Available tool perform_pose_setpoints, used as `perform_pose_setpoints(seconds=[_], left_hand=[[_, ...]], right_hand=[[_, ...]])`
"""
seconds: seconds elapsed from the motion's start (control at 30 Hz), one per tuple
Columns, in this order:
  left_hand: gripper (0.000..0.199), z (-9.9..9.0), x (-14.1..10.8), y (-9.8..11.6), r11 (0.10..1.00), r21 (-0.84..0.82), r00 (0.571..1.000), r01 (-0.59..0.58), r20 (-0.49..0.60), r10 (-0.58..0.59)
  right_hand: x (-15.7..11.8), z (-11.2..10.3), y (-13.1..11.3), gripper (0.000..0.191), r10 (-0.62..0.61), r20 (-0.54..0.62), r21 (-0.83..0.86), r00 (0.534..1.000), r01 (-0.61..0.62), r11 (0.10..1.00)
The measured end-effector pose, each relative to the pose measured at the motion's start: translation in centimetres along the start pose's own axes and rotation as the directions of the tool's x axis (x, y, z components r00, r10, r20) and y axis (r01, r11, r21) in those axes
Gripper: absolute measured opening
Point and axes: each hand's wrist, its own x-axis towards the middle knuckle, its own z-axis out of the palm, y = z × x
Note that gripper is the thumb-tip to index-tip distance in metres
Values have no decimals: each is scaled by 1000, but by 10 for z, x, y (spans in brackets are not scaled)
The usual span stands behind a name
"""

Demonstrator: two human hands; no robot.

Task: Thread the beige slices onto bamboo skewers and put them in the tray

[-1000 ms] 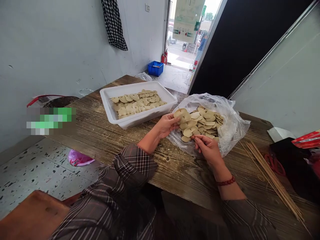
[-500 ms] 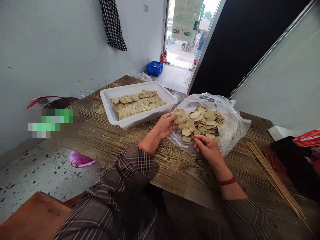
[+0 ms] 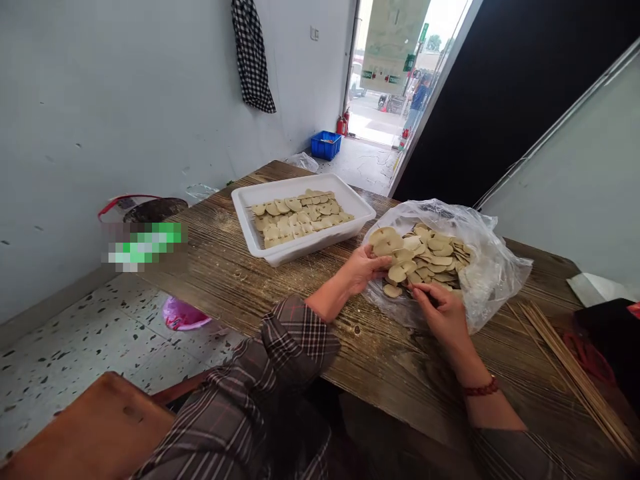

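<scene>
Thin round beige slices [image 3: 386, 241], threaded in an overlapping row, are held at the near side of the clear plastic bag [image 3: 495, 267]. My left hand [image 3: 361, 271] grips these slices between thumb and fingers. Lower on the same row, my right hand [image 3: 444, 312] pinches the end of a thin skewer, mostly hidden by slices and fingers. Behind both hands, a pile of loose slices [image 3: 440, 248] lies in the open bag. To the left stands a white plastic tray [image 3: 320, 244] with rows of skewered slices [image 3: 300, 217] laid in it.
A bundle of bare wooden skewers [image 3: 575, 373] lies on the wooden table [image 3: 300, 280] at the right, beside a dark object [image 3: 607, 333]. A brown stool [image 3: 95, 427] stands at the lower left. Beyond the table, a blue crate [image 3: 325, 145] sits on the floor near the doorway.
The whole view has shifted, so the table and tray appear further right and slightly lower. My left fingers have moved down along the slices; my right hand still pinches the skewer end.
</scene>
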Motion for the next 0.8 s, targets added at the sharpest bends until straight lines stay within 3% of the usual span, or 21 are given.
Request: perform_pose_setpoints(seconds=[0.23, 0.4, 0.5, 0.63, 0.8], left_hand=[[47, 0, 0, -9, 1000, -12, 1000, -14, -12, 14], [51, 2, -2, -12, 1000, -18, 997, 5, 78, -3], [49, 2, -2, -15, 997, 66, 996, 48, 69, -52], [43, 2, 0, -23, 959, 261, 992, 109, 33, -122], [41, 2, 7, -35, 920, 376, 991, 110, 34, -133]], right_hand=[[-2, -4, 9, 24, -49, -9, -94, 999, 48, 994], [-3, -8, 15, 23, -58, -100, -162, 993, 41, 986], [5, -14, 12, 24, -75, -161, -194, 984, 42, 980], [38, -20, -8, 26, -126, -143, -267, 982, 84, 960], [110, 4, -53, 27, -326, 65, -316, 943, 329, 890]])
